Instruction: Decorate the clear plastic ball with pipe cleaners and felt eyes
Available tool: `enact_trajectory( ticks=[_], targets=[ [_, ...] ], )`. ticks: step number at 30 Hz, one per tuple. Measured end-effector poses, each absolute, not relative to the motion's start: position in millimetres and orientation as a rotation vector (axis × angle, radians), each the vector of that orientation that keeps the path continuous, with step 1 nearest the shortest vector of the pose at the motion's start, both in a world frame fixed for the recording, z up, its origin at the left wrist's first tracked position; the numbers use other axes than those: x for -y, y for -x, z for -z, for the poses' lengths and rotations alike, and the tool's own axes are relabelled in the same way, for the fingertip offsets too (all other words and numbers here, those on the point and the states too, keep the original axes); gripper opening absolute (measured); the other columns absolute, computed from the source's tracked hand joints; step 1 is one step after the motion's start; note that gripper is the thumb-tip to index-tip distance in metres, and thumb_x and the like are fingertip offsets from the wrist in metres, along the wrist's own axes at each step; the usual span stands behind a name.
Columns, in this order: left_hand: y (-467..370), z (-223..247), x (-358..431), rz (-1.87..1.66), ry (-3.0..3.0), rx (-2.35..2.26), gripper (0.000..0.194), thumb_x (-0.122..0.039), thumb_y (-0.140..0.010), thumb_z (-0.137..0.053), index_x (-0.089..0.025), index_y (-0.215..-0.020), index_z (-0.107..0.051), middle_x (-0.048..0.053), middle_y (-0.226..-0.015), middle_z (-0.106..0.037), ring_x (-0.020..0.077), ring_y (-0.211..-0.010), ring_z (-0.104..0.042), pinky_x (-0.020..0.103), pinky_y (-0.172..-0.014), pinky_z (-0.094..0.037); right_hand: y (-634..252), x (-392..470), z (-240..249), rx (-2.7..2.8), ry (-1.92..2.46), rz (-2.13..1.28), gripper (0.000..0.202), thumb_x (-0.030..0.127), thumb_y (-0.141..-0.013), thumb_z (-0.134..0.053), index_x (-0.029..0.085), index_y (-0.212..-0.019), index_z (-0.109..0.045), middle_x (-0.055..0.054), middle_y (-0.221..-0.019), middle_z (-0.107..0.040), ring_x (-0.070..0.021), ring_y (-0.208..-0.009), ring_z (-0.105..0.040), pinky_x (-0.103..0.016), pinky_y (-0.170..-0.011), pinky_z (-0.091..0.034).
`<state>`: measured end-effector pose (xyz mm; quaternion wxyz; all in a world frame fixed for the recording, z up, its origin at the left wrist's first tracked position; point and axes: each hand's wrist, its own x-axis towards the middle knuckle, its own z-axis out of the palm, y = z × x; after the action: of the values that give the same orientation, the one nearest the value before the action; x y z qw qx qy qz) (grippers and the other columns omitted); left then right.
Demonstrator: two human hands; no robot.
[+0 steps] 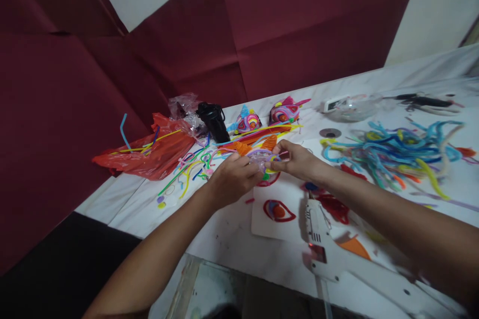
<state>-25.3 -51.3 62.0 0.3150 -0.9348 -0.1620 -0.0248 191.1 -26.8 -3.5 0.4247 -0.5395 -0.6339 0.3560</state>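
A small clear craft piece (pixel 258 158) with orange ear-like parts and purple, yellow and green trim is held between both hands. My left hand (pixel 235 179) has its fingers curled round the left side of it. At its right edge, my right hand (pixel 294 158) pinches with thumb and fingers. Below the hands, a red eye-shaped outline with an orange and blue centre (pixel 279 211) lies on a white sheet (pixel 262 229). A white glue gun (pixel 329 259) with a red light lies beside that sheet, under my right forearm.
Two finished-looking colourful pieces (pixel 249 121) (pixel 285 111) stand at the back beside a black bottle (pixel 213 122). A red plastic bag (pixel 149 154) and loose pipe cleaners lie left. Blue and yellow pipe cleaners (pixel 396 147) are heaped right, with dark-handled tools (pixel 426 102) behind.
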Motion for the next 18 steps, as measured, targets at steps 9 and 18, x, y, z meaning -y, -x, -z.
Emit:
enact_trajectory(
  ticks=[9,18],
  targets=[
    [29,-72,29,0.023,2.538,0.277,0.024,-0.022,-0.101,-0.043,-0.025,-0.108,-0.065,0.002,-0.081,-0.063,0.0159,-0.079,-0.052,0.035,-0.069,-0.03,-192,24,6,1.575,1.353,-0.906,0.042,0.045,-0.055,-0.079,0.026,-0.08,-0.052,0.003,-0.078,-0.062,-0.0194,-0.075,-0.06,-0.033,-0.068,-0.047],
    [27,-83,23,0.05,2.656,0.224,0.024,-0.025,-0.101,-0.045,-0.028,-0.104,-0.069,0.001,-0.085,-0.067,0.0147,-0.078,-0.054,0.034,-0.074,-0.032,-193,24,9,1.562,1.3,-0.94,0.043,0.047,-0.055,-0.081,0.026,-0.08,-0.053,0.003,-0.075,-0.066,-0.0201,-0.073,-0.062,-0.033,-0.065,-0.05]
  ],
)
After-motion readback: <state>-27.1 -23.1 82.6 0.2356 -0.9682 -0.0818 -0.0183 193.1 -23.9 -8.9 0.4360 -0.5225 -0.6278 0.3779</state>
